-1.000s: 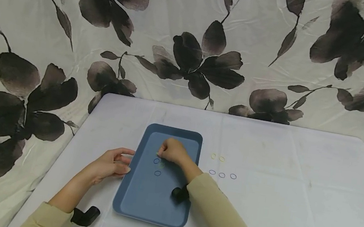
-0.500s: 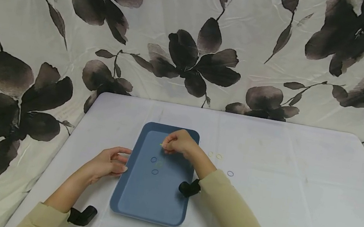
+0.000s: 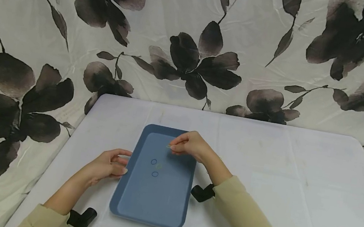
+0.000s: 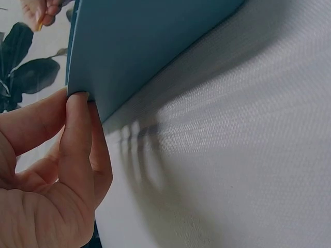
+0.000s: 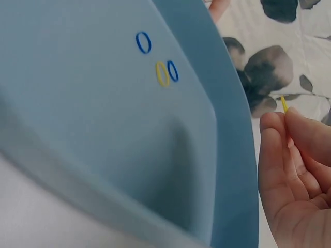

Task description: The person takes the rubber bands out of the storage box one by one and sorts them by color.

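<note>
**Right hand over far end of tray, yellow ring in its pinch, not set down**

Change: over the last half second the right hand (image 3: 189,144) shifted a bit toward its own right, over the far right part of the blue tray (image 3: 152,202). Its wrist camera (image 3: 203,193) went from overlapping the tray to just beside the right rim. Fingers (image 5: 272,139) pressed together on a pinched yellow ring (image 5: 284,105), held up off the tray.

Tray count same as before: three rings lying flat. Farther blue ring (image 5: 137,42)... correction by position: that one sits alone, nearer the person; a second blue ring (image 5: 177,72) lies farther off with a flat yellow ring (image 5: 157,74) right beside it, can't tell if touching.

Rings seen on the bench (image 3: 277,204) to the right half a second ago: not visible now, forearm and sleeve (image 3: 250,224) across that spot, so can't count them.

Left hand (image 3: 108,163) unchanged, fingers pinching the tray's left rim; reads as steadying.

Meaning, as a judgement: placing of this ring is unfinished; its spot isn't settled.
</note>
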`<action>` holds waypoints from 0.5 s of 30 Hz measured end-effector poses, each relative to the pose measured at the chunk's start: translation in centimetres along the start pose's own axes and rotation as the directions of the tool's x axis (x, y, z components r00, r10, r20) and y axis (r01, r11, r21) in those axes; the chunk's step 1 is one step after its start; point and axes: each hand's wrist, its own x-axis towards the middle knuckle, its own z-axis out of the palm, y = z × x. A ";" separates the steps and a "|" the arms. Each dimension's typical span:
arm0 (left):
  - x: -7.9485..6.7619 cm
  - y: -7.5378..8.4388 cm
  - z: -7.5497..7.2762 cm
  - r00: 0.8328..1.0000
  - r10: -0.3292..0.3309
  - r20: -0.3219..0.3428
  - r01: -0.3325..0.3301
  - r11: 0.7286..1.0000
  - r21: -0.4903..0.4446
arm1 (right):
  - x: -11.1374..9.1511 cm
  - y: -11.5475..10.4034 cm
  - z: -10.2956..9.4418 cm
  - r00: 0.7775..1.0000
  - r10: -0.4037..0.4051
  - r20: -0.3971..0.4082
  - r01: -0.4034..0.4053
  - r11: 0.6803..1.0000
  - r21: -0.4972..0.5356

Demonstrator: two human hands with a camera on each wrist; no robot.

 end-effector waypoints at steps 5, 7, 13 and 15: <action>-0.1 0.0 0.2 1.000 -0.002 -0.001 0.002 1.000 0.001 | -0.7 0.2 -1.0 1.000 0.009 0.002 -0.009 1.000 0.026; -0.1 0.0 0.2 1.000 -0.004 -0.001 0.004 1.000 0.003 | -0.9 0.3 -1.4 1.000 0.014 0.009 -0.014 0.999 0.034; -0.1 -0.1 0.1 1.000 0.000 0.001 0.000 1.000 0.004 | -1.7 0.3 -2.5 1.000 -0.020 0.013 0.020 1.000 0.020; -0.1 -0.2 0.1 1.000 -0.001 -0.002 0.001 1.000 0.004 | -2.0 0.3 -2.9 0.999 -0.035 0.010 0.034 0.999 0.007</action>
